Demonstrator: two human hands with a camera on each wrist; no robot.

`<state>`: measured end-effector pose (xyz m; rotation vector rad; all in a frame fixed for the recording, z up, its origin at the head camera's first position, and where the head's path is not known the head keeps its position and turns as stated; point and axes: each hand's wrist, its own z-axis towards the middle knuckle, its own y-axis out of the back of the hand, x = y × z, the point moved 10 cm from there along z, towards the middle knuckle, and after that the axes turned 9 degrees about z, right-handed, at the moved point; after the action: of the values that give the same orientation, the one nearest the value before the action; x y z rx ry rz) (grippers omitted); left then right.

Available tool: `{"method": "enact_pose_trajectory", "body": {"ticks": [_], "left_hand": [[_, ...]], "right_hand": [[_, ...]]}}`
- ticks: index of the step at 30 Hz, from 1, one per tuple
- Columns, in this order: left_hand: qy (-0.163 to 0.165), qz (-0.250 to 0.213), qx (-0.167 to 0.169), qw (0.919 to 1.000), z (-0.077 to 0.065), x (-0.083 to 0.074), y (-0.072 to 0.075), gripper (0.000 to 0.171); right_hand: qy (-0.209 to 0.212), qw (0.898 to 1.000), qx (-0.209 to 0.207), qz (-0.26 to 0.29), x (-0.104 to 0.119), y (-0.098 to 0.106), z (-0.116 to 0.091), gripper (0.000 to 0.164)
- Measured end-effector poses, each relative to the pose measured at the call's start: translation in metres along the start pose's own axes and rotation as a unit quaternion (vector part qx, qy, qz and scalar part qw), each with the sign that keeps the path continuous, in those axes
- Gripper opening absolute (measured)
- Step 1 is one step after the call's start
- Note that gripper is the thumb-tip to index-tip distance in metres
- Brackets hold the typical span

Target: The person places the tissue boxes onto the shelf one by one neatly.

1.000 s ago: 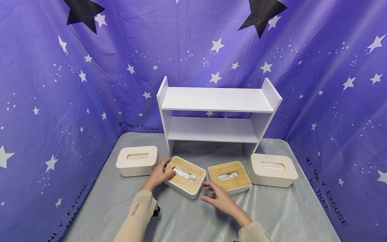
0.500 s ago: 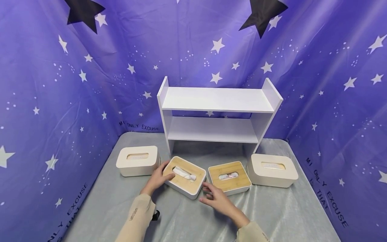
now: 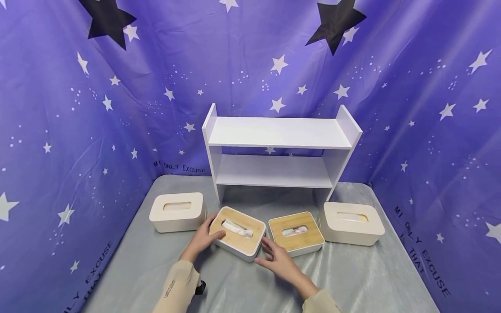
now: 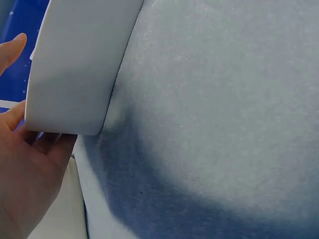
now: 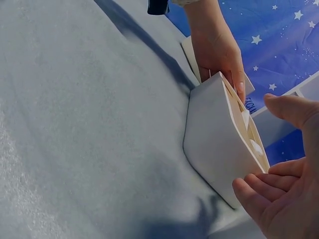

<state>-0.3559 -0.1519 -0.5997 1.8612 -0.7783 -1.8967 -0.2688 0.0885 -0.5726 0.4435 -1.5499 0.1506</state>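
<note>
A tissue box with a white body and a wooden lid stands slanted on the grey cloth, a white tissue pack showing in its slot. My left hand holds its left end, thumb over the lid and fingers against the side. In the left wrist view, that left hand has its fingers behind the box's white end wall. At the opposite end, my right hand touches the lower right side with loosely bent fingertips. The right wrist view shows the right hand with its thumb raised away from the box.
A second wooden-lidded tissue box stands close to the right. Cream tissue boxes stand at the far left and far right. Behind them rises a white two-tier shelf, before a purple star-patterned curtain.
My right hand has moved slightly left, bringing its fingertips against the box's right side. My left hand stays at the left end, and the box keeps its place. The head view has tilted slightly.
</note>
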Motion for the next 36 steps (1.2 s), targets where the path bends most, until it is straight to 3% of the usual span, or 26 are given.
{"method": "enact_pose_trajectory", "body": {"ticks": [15, 21, 29, 36], "left_hand": [[0.005, -0.030, -0.010, 0.9995, -0.019, 0.010, 0.001, 0.088], [-0.010, -0.030, -0.008, 0.9995, -0.024, 0.011, 0.002, 0.088], [-0.031, -0.097, 0.018, 0.9946, -0.027, 0.010, 0.002, 0.086], [-0.012, -0.100, 0.017, 0.9948, -0.029, 0.016, 0.003, 0.084]], "right_hand": [[0.015, 1.000, -0.027, 0.006, -0.005, -0.007, 0.008, 0.093], [0.017, 0.997, -0.074, -0.019, -0.010, -0.007, 0.010, 0.090], [0.019, 0.996, -0.088, -0.020, -0.013, -0.009, 0.017, 0.085], [0.025, 0.993, -0.111, -0.020, -0.016, -0.009, 0.020, 0.082]]}}
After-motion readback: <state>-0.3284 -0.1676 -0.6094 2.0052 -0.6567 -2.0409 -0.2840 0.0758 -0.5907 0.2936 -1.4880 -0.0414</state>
